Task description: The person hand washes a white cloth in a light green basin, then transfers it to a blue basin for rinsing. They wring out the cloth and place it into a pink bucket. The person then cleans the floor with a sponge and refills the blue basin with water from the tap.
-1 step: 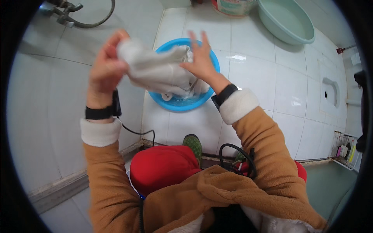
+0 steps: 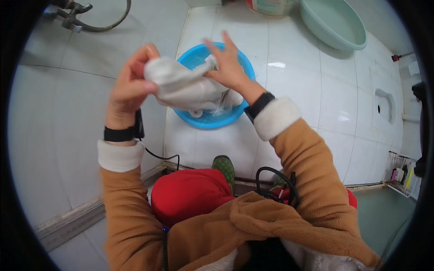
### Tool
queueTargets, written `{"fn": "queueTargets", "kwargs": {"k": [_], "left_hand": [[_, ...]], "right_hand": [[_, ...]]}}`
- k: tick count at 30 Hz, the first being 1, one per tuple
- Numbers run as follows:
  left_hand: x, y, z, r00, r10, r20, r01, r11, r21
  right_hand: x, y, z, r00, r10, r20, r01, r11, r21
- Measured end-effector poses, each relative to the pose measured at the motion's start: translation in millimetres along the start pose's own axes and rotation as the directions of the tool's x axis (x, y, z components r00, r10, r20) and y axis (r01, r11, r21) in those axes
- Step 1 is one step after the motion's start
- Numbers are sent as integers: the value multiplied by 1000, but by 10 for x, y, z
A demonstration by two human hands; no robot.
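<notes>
A white wet cloth [image 2: 190,90], perhaps a garment, is bunched above a round blue basin [image 2: 246,58]. Its lower folds dip into the water in the basin. My left hand [image 2: 131,83] grips a raised end of the cloth between thumb and fingers, to the left of the basin rim. Over the basin's right side is my right hand [image 2: 233,70], its fingers spread and slightly blurred. The right thumb lies against the cloth's upper fold; no grip shows there.
A pale green basin [image 2: 334,27] stands at the back right, beside a printed bucket [image 2: 271,7]. A tap with a hose [image 2: 72,18] is on the left wall. A squat toilet [image 2: 384,107] and a wire rack [image 2: 402,174] lie far right. My green shoe [image 2: 224,169] is below the basin.
My left hand has moved slightly right and down with its end of the cloth. My right hand has shifted a little left, and the cloth is more bunched between them.
</notes>
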State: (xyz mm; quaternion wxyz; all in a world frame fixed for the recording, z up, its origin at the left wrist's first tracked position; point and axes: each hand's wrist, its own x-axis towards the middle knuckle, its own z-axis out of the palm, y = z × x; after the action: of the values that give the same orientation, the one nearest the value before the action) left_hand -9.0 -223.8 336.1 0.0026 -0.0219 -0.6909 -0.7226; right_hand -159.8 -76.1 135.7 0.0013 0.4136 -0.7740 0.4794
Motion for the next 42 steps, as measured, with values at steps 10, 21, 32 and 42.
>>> {"fn": "queueTargets", "kwargs": {"k": [10,21,32,42], "left_hand": [[-377,-1569,-385,625,-532,-571,682,728,69],[202,-3010,-234,698,-620,-357,610,254,751],[361,-3185,-328,903,-286,-321,352,65,934],[-84,-3070,-497,807,-278,-521,573,580,579]], "right_hand": [[-3,761,19,834,379,402,-434,899,53],[182,662,858,465,445,765,149,813,-563],[90,874,1104,733,407,544,-185,890,-417],[-378,1103,554,869,345,354,-281,934,-221]]}}
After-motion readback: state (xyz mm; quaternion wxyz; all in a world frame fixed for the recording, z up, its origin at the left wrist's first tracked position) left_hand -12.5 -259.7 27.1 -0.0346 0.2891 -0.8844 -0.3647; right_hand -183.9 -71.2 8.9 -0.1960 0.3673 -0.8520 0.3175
